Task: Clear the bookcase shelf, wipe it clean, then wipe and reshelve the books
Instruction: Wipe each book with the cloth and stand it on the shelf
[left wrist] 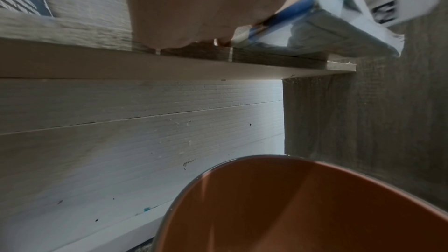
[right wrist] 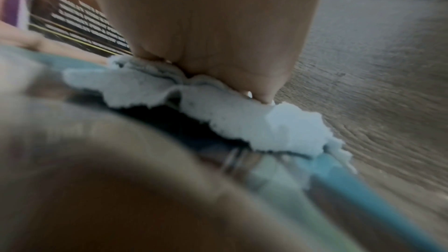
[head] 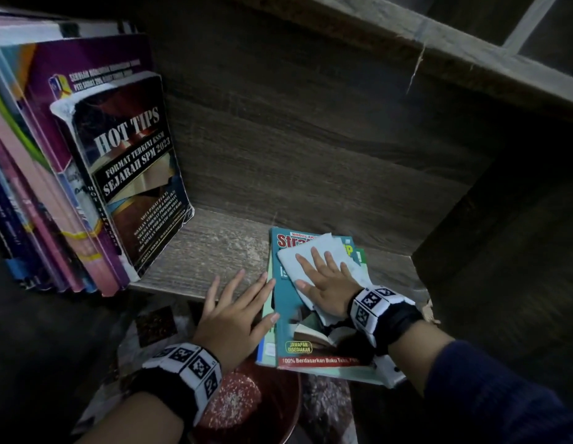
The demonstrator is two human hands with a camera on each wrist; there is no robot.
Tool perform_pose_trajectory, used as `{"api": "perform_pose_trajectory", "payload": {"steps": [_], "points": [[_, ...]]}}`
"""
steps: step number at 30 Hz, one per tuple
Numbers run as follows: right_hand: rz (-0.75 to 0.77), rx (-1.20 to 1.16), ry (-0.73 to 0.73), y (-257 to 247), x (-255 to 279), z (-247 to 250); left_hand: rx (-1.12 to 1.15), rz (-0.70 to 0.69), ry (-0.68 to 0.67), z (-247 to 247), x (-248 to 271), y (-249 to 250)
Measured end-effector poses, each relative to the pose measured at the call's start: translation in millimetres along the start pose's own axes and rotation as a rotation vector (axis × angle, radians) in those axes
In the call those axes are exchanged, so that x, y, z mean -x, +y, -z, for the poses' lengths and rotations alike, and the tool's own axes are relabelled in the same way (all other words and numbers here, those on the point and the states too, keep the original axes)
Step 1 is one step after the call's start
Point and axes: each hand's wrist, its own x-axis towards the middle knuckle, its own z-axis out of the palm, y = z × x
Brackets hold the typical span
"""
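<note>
Shelf: grey-brown wood-grain bookcase shelf [head: 214,251], seen from above and in front; its front edge [left wrist: 169,68] appears as a pale band in the left wrist view.
Flat stack: teal-covered paperback workbook [head: 298,322] lying face up on the right part of the shelf, on top of one or more thinner books; long axis runs front to back, title end toward the shelf's back panel, lower end overhanging the front edge toward the person.
Cloth: white, frayed wiping cloth [head: 323,261] spread flat on the upper half of the teal cover; a ragged edge [right wrist: 218,114] shows in the right wrist view.
Right hand: right hand [head: 326,283] palm down on the cloth, fingers straight and spread, pointing toward the back panel; the grip is wide, pressing rather than clasping.
Left hand: left hand [head: 233,312] flat, fingers extended, grip wide; fingertips and thumb touch the left edge of the stack, near the shelf's front edge.
Upright row: standing books [head: 70,187] at the left of the shelf, leaning left; the outermost is a dark "HOT TIPS" book [head: 134,174], cover facing right, well apart from the flat stack.
Below: round reddish-brown bowl [left wrist: 303,208] beneath the shelf, under the left wrist.
</note>
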Motion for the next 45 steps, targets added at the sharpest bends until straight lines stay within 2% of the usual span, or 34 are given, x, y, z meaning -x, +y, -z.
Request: {"api": "perform_pose_trajectory", "payload": {"steps": [5,8,13,18,23,26,29,34,39,45], "points": [[0.004,-0.019,-0.003,-8.4,36.5,-17.7,0.035,0.015,-0.032,3.6,-0.3,0.8],[0.024,-0.008,-0.029,-8.8,68.4,-28.4,0.067,-0.02,0.012,2.8,-1.3,0.2],[0.004,0.032,-0.088,14.6,102.3,-33.2,0.089,-0.014,0.006,7.4,-2.3,2.5],[-0.197,0.113,-0.095,48.8,67.8,-15.6,0.083,-0.008,-0.021,9.4,-4.0,4.6],[-0.251,0.03,-0.041,52.5,-3.0,10.1,0.087,-0.001,-0.019,9.9,-2.3,4.9],[-0.232,-0.035,0.011,36.3,-23.0,12.5,0.076,-0.001,-0.014,8.0,-2.3,3.9],[-0.183,-0.056,0.045,16.8,-12.9,4.0,0.08,-0.002,-0.002,6.8,-2.5,3.1],[-0.016,-0.007,-0.013,-2.7,41.6,-15.5,0.095,-0.013,0.017,4.6,-2.9,2.4],[0.157,0.082,0.008,-8.2,101.4,-50.9,0.09,-0.001,0.009,5.3,-2.0,2.8],[0.074,0.089,-0.026,37.9,122.3,-52.2,0.065,0.001,-0.001,7.1,-3.2,4.3]]}}
